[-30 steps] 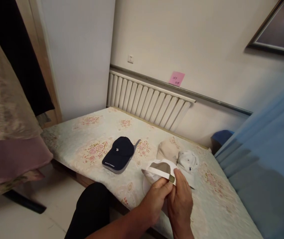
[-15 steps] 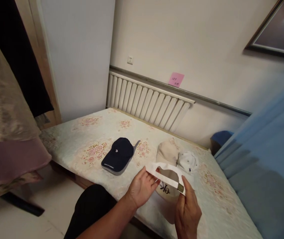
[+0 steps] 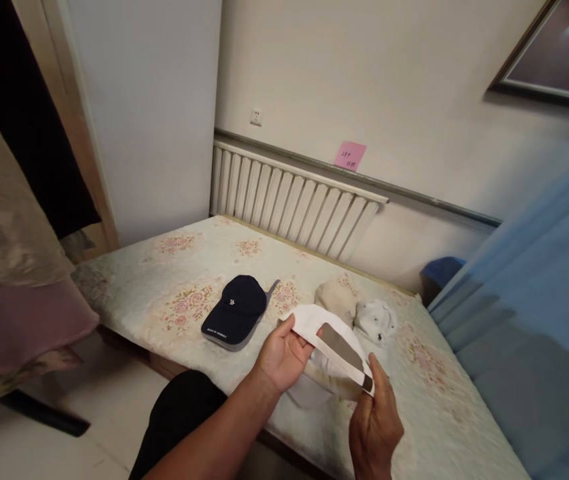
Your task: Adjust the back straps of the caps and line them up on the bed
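Between my hands is a white baseball cap, held above the bed's near edge with its back opening and strap facing me. My left hand grips the cap's left side, thumb on top and fingers underneath. My right hand pinches the right side near the dark strap end. Left of my hands, a navy baseball cap lies on the bed, brim toward me. Behind the held cap rest a beige cap and a second white cap with a small dark logo.
A floral-covered bed spans the middle. Behind it are a white radiator and a wall with a pink note. Clothes hang at left, a blue curtain at right. A dark blue bin stands by the curtain.
The held white cap has tilted, so more of its crown shows and the dark lettering is no longer visible. Both hands keep their hold. The view has shifted slightly.
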